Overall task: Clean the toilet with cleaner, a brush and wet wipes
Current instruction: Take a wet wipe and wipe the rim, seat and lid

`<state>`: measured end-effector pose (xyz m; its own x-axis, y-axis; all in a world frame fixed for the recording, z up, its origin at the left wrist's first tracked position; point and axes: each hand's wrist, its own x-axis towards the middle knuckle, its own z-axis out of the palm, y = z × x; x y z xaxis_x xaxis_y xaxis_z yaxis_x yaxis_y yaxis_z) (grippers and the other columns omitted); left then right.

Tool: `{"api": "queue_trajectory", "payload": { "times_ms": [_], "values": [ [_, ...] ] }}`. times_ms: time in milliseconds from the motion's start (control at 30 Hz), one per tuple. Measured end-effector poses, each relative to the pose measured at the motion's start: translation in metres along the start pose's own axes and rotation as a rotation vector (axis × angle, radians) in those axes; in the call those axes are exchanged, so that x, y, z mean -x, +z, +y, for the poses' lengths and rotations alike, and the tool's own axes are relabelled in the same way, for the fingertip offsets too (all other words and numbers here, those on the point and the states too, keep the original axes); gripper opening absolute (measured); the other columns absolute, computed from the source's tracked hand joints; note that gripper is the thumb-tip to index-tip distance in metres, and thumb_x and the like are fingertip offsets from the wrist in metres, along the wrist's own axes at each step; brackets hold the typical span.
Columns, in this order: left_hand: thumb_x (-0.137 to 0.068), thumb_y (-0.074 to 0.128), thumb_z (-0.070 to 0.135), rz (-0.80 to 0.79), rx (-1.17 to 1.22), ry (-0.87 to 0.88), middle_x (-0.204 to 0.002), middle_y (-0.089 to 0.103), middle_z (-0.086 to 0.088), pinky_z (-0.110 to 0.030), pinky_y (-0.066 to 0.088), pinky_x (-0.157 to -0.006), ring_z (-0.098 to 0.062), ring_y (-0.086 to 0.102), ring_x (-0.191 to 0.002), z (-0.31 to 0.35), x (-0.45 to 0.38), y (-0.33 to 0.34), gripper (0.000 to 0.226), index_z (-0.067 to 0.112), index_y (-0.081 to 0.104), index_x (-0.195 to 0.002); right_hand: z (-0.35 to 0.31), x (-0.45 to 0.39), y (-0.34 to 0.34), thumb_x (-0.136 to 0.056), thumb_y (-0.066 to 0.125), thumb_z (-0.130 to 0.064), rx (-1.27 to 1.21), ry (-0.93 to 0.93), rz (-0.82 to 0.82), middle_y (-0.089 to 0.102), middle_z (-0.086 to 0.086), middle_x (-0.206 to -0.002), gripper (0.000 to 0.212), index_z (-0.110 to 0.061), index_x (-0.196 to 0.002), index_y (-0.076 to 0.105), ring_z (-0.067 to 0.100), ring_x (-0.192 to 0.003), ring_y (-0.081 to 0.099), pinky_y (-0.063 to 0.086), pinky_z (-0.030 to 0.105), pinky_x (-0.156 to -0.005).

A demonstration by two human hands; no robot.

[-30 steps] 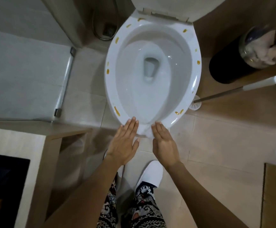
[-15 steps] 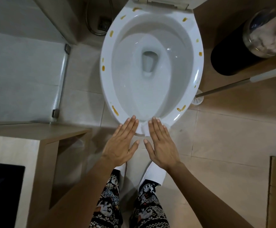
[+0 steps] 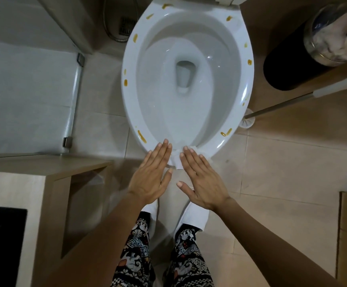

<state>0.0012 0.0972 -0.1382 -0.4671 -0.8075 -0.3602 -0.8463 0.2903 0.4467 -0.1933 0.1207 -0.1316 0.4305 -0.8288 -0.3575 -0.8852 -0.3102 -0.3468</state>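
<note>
Head view, straight down over an open toilet bowl (image 3: 127, 112), seat lid tipped back at the top edge. Both hands flat and fingers straight at the near lip of the rim, nothing clutched: left hand (image 3: 151, 179) with fingertips just over the rim's edge, right hand (image 3: 201, 181) alongside, thumbs nearly meeting. Beneath and between the fingers, a white wet wipe (image 3: 177, 160) draped over the front of the rim, seemingly pressed there by the right fingertips; whether the left hand actually touches it, hard to tell. Probably spread flat like this to cover a wide strip of porcelain per pass rather than to pinch and dab.

Around the rim, yellow-brown smears (image 3: 141, 136) and spots, well apart from one another, none yet wiped by the look of it; nearest ones just to either side of the hands, so a sideways sweep from the front likely the sensible start.

Toilet brush (image 3: 280, 106) leaning to the right of the bowl, head down in its white holder (image 3: 248, 122) on the floor, handle slanting up and away, within easy reach for scrubbing inside. No cleaner bottle visible.

Black waste bin (image 3: 286, 65) further right, lined and holding crumpled paper, handy for the used wipe.
</note>
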Motion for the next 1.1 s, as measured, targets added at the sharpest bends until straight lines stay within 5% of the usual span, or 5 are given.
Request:
{"api": "queue_trajectory", "payload": {
  "times_ms": [300, 467, 600, 867, 1100],
  "values": [
    [-0.096, 0.016, 0.042, 0.001, -0.096, 0.044, -0.159, -0.007, 0.001, -0.030, -0.006, -0.119, -0.012, -0.007, -0.146, -0.002, -0.004, -0.003, 0.065, 0.013, -0.001, -0.151, 0.043, 0.001, -0.018, -0.098, 0.019, -0.049, -0.009, 0.201, 0.066, 0.007, 0.008, -0.161, 0.070, -0.006, -0.153, 0.014, 0.019, -0.149, 0.003, 0.006, 0.036, -0.122],
    [-0.099, 0.011, 0.037, -0.001, -0.207, 0.223, -0.158, -0.006, -0.002, -0.032, -0.001, -0.119, -0.016, -0.002, -0.147, 0.009, -0.041, -0.002, 0.059, 0.014, -0.002, -0.151, 0.039, 0.005, -0.009, -0.098, 0.022, -0.045, -0.016, 0.165, 0.073, 0.006, 0.009, -0.161, 0.068, -0.006, -0.153, 0.012, 0.020, -0.149, 0.004, 0.006, 0.038, -0.122],
    [-0.098, 0.004, 0.037, 0.068, -0.209, 0.140, -0.156, -0.012, -0.004, -0.030, -0.004, -0.118, -0.017, -0.002, -0.147, 0.018, -0.058, 0.008, 0.058, 0.011, -0.008, -0.148, 0.058, 0.003, -0.012, -0.099, 0.021, -0.041, 0.019, 0.151, 0.110, 0.014, 0.008, -0.160, 0.063, -0.007, -0.152, 0.018, 0.019, -0.149, 0.010, 0.011, 0.040, -0.121],
    [-0.099, 0.013, 0.041, 0.060, -0.230, 0.150, -0.155, -0.015, -0.006, -0.030, -0.005, -0.118, -0.017, -0.007, -0.146, 0.022, -0.077, 0.010, 0.062, 0.010, -0.011, -0.147, 0.051, 0.001, -0.006, -0.099, 0.021, -0.048, -0.067, 0.230, 0.165, 0.004, 0.008, -0.161, 0.068, -0.008, -0.153, 0.012, 0.018, -0.150, 0.000, -0.004, 0.034, -0.122],
    [-0.096, 0.002, 0.042, 0.070, -0.281, 0.116, -0.157, -0.009, -0.009, -0.032, 0.001, -0.119, -0.018, -0.006, -0.146, 0.024, -0.075, 0.010, 0.064, 0.006, -0.005, -0.149, 0.057, 0.009, -0.007, -0.101, 0.014, -0.047, -0.011, 0.186, 0.128, 0.014, 0.006, -0.161, 0.064, -0.011, -0.153, 0.020, 0.016, -0.149, 0.009, 0.007, 0.042, -0.121]
  ]
}}
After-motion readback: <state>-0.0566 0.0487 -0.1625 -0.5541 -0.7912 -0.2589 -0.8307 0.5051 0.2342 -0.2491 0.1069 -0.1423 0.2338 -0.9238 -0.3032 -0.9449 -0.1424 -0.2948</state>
